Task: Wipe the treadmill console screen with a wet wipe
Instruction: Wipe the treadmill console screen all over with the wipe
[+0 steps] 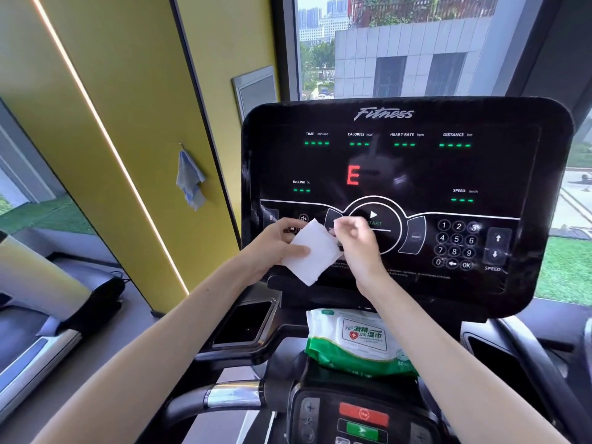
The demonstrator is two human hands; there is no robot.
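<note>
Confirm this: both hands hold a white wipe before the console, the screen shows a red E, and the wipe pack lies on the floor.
One error. The head view shows the wipe pack on the treadmill's ledge under the console, not on the floor. The rest stands: left hand and right hand hold the white wipe, and the red E is lit.

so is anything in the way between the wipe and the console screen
Nothing visible. The left hand and right hand hold the wet wipe right in front of the lower part of the console screen, whose glass is bare. The pack of wipes lies lower, beneath the console, out of the path.
</note>
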